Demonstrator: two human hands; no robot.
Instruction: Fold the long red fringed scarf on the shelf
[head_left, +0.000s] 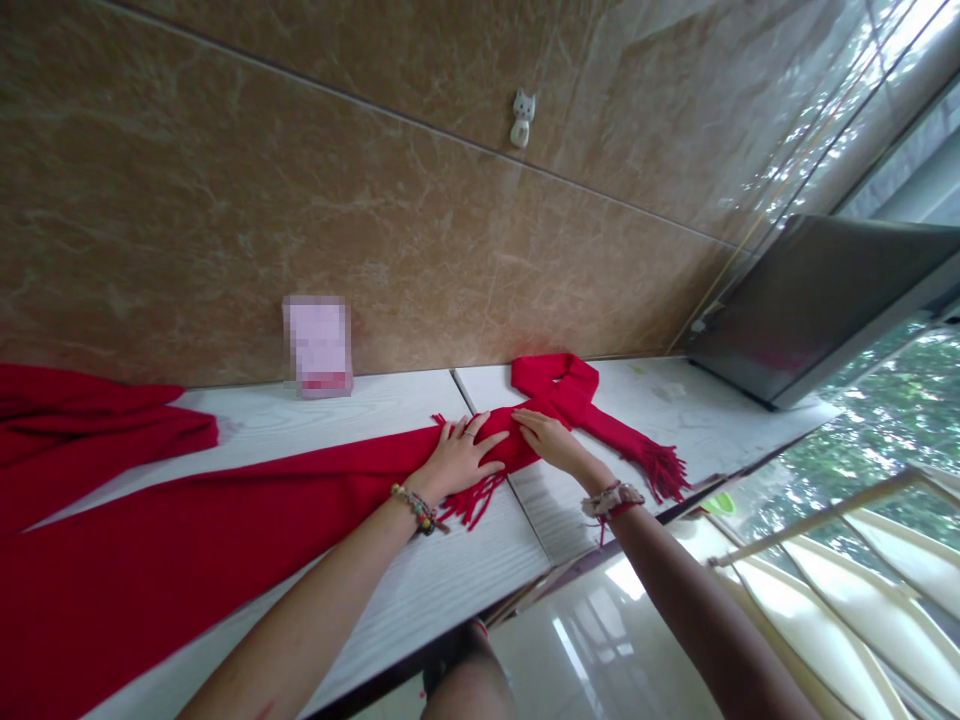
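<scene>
A long red scarf (pixel 225 530) runs along the white table toward my hands, and a fringe (pixel 480 497) hangs out beside my left fingers. My left hand (pixel 456 460) lies on the red cloth with its fingers spread. Just to its right, my right hand (pixel 553 442) presses flat on the cloth, fingers stretched out and close together. Beyond the right hand, red cloth folds into a loop (pixel 556 378), and a fringed end (pixel 660 462) trails off to the right. Whether this is one scarf or two overlapping, I cannot tell. Neither hand grips anything.
More red cloth (pixel 97 430) lies bunched at the far left. A blurred pink box (pixel 319 345) stands against the marbled wall (pixel 337 200), which has a white cat-shaped hook (pixel 523 118). A dark grey appliance (pixel 817 310) and a cream rack (pixel 862 590) are right.
</scene>
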